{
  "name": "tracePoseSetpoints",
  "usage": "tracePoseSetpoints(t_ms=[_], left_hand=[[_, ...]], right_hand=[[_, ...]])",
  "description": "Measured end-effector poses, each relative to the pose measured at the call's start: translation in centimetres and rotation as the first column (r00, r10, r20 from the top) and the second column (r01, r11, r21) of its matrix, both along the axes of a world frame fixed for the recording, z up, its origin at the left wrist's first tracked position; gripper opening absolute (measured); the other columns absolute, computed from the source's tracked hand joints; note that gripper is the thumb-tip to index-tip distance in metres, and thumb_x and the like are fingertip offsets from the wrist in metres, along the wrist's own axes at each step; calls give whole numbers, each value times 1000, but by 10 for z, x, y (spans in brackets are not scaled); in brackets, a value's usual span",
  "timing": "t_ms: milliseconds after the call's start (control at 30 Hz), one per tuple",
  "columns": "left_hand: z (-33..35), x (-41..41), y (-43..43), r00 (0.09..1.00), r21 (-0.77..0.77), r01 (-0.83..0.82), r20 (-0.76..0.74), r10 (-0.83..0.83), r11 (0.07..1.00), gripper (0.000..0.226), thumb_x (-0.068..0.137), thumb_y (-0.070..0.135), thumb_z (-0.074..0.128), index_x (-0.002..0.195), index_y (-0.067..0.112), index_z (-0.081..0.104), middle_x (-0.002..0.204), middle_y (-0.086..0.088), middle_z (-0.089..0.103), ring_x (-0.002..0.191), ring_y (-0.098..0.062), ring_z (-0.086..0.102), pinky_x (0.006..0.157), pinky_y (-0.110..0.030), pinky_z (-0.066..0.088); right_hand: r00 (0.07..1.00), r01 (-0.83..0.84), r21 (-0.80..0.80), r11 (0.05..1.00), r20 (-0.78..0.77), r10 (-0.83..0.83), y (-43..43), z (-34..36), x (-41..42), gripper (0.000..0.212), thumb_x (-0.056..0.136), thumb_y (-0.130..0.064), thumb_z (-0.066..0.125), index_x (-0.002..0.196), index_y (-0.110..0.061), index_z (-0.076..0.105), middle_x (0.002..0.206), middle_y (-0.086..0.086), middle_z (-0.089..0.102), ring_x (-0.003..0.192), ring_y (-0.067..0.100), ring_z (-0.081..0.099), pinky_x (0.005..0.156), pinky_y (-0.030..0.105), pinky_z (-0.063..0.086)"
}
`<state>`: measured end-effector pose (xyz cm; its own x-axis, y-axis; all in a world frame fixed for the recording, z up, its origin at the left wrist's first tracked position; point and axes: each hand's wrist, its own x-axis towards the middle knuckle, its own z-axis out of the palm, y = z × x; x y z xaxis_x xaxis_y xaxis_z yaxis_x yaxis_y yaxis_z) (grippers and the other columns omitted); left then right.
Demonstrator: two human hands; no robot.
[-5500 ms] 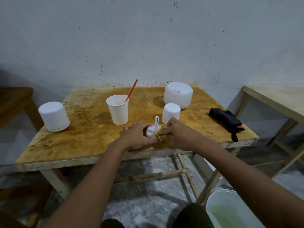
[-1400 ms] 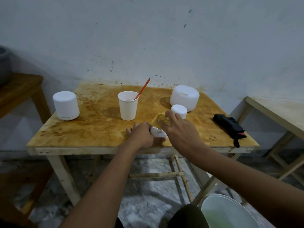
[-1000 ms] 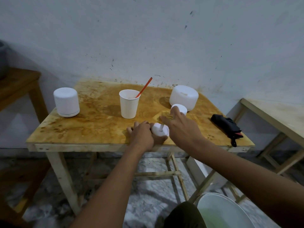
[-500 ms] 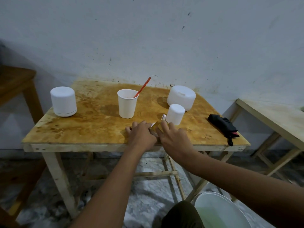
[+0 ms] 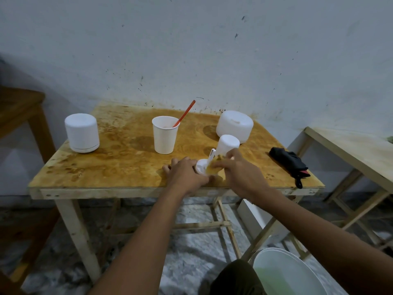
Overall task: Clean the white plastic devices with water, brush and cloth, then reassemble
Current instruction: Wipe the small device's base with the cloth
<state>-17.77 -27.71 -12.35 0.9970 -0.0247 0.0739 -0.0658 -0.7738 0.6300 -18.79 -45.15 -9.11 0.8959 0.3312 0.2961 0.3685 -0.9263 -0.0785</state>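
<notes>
Near the front edge of the stained wooden table (image 5: 119, 167), my left hand (image 5: 185, 174) grips a small white device base (image 5: 201, 166) with a thin upright stem (image 5: 211, 155). My right hand (image 5: 240, 173) holds a yellow cloth (image 5: 213, 167) pressed against that base. Just behind them stands a small white cylindrical cover (image 5: 227, 144). A larger white domed device (image 5: 235, 125) sits at the back right, and a white cylindrical device (image 5: 81, 133) stands at the far left. A white paper cup (image 5: 165, 137) in the middle holds an orange-handled brush (image 5: 185, 112).
A folded black cloth (image 5: 290, 162) with a red tag lies at the table's right edge. A white bucket (image 5: 285, 271) of greenish water stands on the floor at lower right. A second wooden table (image 5: 353, 150) is at the right, another at the far left.
The small base has been turned in my left hand, with its stem hidden at times. My right hand has kept rubbing the yellow cloth over the base and stem.
</notes>
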Motion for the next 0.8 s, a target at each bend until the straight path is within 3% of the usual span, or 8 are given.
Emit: tracePoseSetpoints(t_ms=[67, 133, 233, 367, 500, 600, 700, 800], left_hand=[[3, 2, 2, 998, 9, 50, -45, -50, 999, 54, 79, 66, 62, 126, 39, 59, 128, 9, 52, 124, -24, 31, 102, -47, 21], [8, 3, 5, 990, 18, 93, -107, -91, 995, 65, 79, 68, 63, 137, 42, 49, 140, 6, 47, 128, -25, 27, 105, -47, 19], [13, 6, 7, 973, 20, 135, -192, -128, 991, 73, 77, 72, 62, 142, 47, 40, 149, 3, 37, 128, -26, 24, 98, -42, 20], [14, 8, 6, 966, 65, 139, -229, -120, 988, 84, 73, 78, 60, 146, 42, 38, 151, 2, 33, 129, -26, 23, 94, -41, 20], [12, 10, 6, 966, 69, 143, -229, -124, 987, 81, 74, 77, 60, 145, 46, 37, 147, 2, 36, 127, -25, 24, 92, -40, 20], [9, 11, 8, 963, 36, 119, -247, -107, 992, 85, 67, 83, 61, 142, 51, 38, 141, 3, 37, 126, -25, 24, 90, -38, 19], [9, 11, 6, 966, 40, 117, -237, -104, 992, 84, 67, 83, 61, 142, 49, 41, 138, 5, 40, 123, -24, 25, 92, -40, 22], [11, 10, 5, 966, 47, 106, -242, -92, 993, 86, 68, 81, 61, 143, 46, 40, 139, 5, 40, 126, -26, 24, 101, -43, 23]], right_hand=[[988, 79, 489, 869, -155, -3, -2, 0, 8, 35, 99, -8, 42, 118, -25, 67, 110, -1, 52, 86, 10, 53, 72, 31, 46], [931, 211, 700, 682, -357, 78, 1, 9, 9, 32, 99, -8, 42, 115, -19, 68, 90, -3, 60, 69, 5, 50, 61, 23, 42], [809, 310, 639, 704, -566, 158, 12, 21, 13, 25, 100, -17, 43, 108, -11, 66, 72, -3, 50, 59, 10, 42, 49, 20, 34], [743, 268, 537, 800, -644, 184, 13, 30, 20, 22, 99, -34, 48, 103, -25, 67, 91, -6, 56, 78, 14, 51, 62, 28, 40], [829, 134, 705, 696, -465, 311, 5, 31, 20, 17, 99, -28, 55, 105, -18, 68, 89, -9, 61, 73, 2, 56, 64, 20, 42], [864, 61, 799, 598, -343, 370, 5, 19, 17, 17, 99, -20, 55, 104, -24, 70, 91, -22, 68, 90, -4, 62, 69, 13, 46], [853, 156, 820, 551, -394, 343, 7, 10, 14, 24, 101, -26, 51, 117, -27, 68, 101, -14, 66, 92, 3, 60, 65, 20, 47], [870, 130, 823, 553, -362, 334, 5, 11, 16, 24, 102, -20, 46, 112, -27, 67, 92, -18, 64, 80, -8, 59, 67, 15, 44]])
